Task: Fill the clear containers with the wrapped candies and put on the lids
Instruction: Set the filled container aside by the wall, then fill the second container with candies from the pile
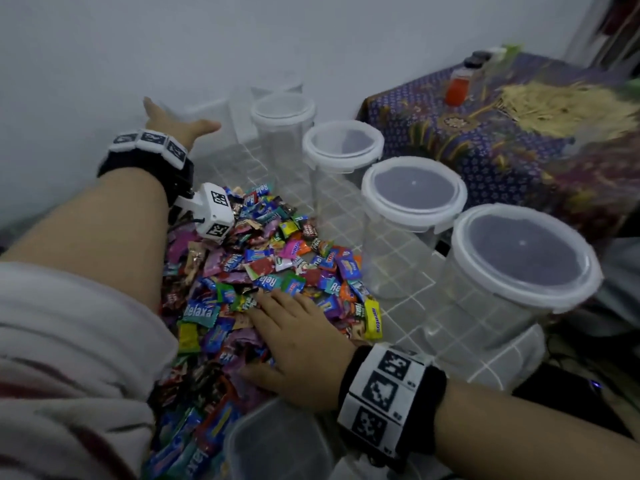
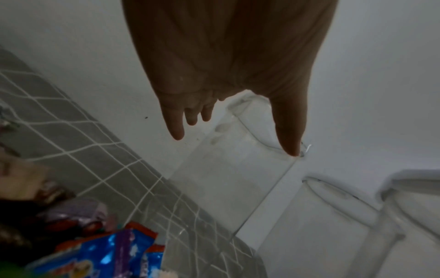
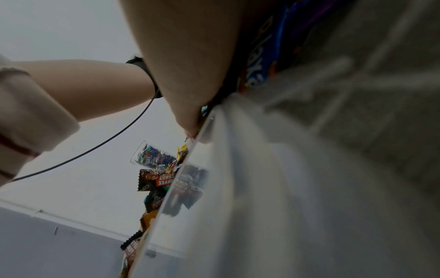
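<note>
A heap of wrapped candies [image 1: 266, 265] lies on a grey grid-patterned cloth [image 1: 401, 323]. My right hand [image 1: 277, 327] rests flat on the near part of the heap, fingers straight; in the right wrist view it [image 3: 190, 120] presses on candies [image 3: 161, 180] beside a clear container's rim [image 3: 214, 169]. My left hand [image 1: 176, 119] is stretched to the back by the wall, fingers spread and empty. Its thumb tip [image 2: 291, 150] touches the rim of a clear rectangular container [image 2: 226, 178]. A row of round clear containers with lids on [image 1: 523, 258], [image 1: 414, 195], [image 1: 343, 143] runs along the right.
A further lidded container [image 1: 284, 109] stands at the back of the row. A clear container [image 1: 277, 441] sits at the near edge, below my right hand. To the right is a table with a purple patterned cloth [image 1: 485, 143] and an orange bottle [image 1: 459, 86]. A white wall closes the back.
</note>
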The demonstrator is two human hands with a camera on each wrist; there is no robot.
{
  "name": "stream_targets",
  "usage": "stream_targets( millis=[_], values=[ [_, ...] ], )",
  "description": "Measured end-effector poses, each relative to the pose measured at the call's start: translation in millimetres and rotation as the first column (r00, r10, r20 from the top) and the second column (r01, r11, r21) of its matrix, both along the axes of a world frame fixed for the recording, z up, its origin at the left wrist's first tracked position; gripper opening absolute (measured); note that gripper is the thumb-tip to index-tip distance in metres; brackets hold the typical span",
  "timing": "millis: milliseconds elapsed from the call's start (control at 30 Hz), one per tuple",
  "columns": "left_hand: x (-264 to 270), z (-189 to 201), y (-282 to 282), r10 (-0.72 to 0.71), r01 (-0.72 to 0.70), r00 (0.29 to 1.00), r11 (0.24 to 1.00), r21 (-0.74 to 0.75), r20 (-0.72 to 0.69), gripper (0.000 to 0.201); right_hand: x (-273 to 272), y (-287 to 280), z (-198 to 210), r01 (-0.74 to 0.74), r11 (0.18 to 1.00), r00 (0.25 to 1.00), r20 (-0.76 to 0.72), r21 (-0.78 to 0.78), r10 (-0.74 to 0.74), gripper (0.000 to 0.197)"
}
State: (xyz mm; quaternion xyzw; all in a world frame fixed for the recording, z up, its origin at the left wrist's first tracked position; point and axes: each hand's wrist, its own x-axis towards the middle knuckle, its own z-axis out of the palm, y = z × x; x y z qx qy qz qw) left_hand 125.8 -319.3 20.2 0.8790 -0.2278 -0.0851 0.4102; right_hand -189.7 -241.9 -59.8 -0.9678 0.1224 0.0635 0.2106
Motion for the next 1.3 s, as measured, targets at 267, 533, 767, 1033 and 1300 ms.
stream_targets(
  millis=[267,533,767,1033,1300],
  values=[
    [21,-20,-6,-0.023,0.011,0.993,0.995,-0.100,-0.119,0.111,1,2,-2,0.008,1.000,1.000,0.004,0.021,-0.009,0.073],
    [16,-12,28,-0.006,-0.020,0.987,0.987,-0.160,-0.159,0.099,1,2,0,-0.003,1.000,0.999,-0.033,0.008,0.004,0.073],
    [-16,20,68,0.046,-0.088,0.992,0.920,-0.382,-0.117,0.062,0,2,1,-0.009,1.000,0.999,-0.047,-0.023,0.008,0.071],
    [-72,56,138,-0.088,0.046,0.994,0.880,-0.472,-0.068,0.078,0,3,5,-0.002,0.999,0.998,-0.066,-0.048,-0.001,0.070],
    [-155,61,231,-0.219,0.168,0.974,0.865,-0.472,-0.055,0.063,3,3,4,-0.002,0.996,0.997,-0.078,-0.092,-0.005,0.070]
  ],
)
